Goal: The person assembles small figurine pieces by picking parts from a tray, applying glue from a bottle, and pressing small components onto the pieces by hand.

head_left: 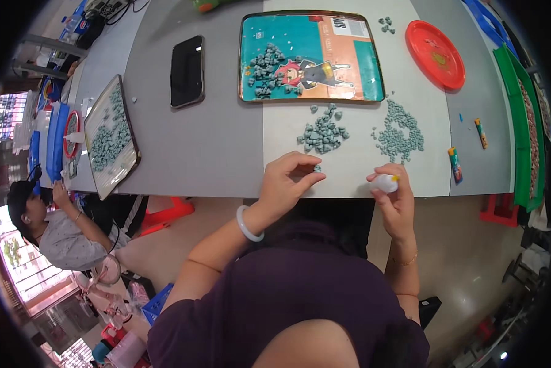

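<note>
Near the frame's lower middle, left hand point(287, 181) pinches a small grey-green bead point(317, 168); right hand point(393, 199) grips a white glue bottle point(386, 183).

The worktop point(226, 153) has a smooth, matt surface, grey on the left part and almost white in the middle. The small grey-green pieces point(323, 135) in the centre of the frame look rough and dull, like stone or clay. The tray point(311, 56) at the upper centre has a shiny metal rim and a glossy printed bottom. The red plate point(436, 54) at the upper right looks like glossy plastic. The phone point(187, 71) has a black, glossy glass face. The bracelet point(247, 224) is smooth and milky.
</note>
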`<action>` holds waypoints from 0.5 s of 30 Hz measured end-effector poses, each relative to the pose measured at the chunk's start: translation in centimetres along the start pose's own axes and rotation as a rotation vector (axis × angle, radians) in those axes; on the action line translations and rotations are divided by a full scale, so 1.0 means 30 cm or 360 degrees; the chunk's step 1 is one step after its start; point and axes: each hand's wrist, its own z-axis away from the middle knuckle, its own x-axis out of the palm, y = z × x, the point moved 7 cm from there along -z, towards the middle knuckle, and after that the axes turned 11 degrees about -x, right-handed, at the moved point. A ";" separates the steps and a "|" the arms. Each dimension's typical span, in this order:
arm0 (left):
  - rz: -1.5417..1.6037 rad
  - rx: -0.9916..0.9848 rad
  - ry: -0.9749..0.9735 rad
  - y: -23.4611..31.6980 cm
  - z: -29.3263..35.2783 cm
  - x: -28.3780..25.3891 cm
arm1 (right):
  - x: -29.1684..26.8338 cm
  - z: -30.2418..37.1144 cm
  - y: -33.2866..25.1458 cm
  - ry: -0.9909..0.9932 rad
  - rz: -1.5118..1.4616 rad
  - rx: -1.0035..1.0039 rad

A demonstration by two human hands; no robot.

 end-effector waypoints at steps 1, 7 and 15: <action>-0.0045 0.0047 0.0016 0.006 0.003 -0.006 | 0.032 -0.019 -0.010 -0.0016 0.0057 0.0065; -0.0101 0.0113 0.0034 0.019 0.011 -0.014 | 0.070 -0.053 -0.079 0.0138 0.0854 -0.0332; -0.0137 0.0166 0.0033 0.021 0.006 -0.011 | 0.079 -0.042 -0.141 0.0251 0.1446 -0.0775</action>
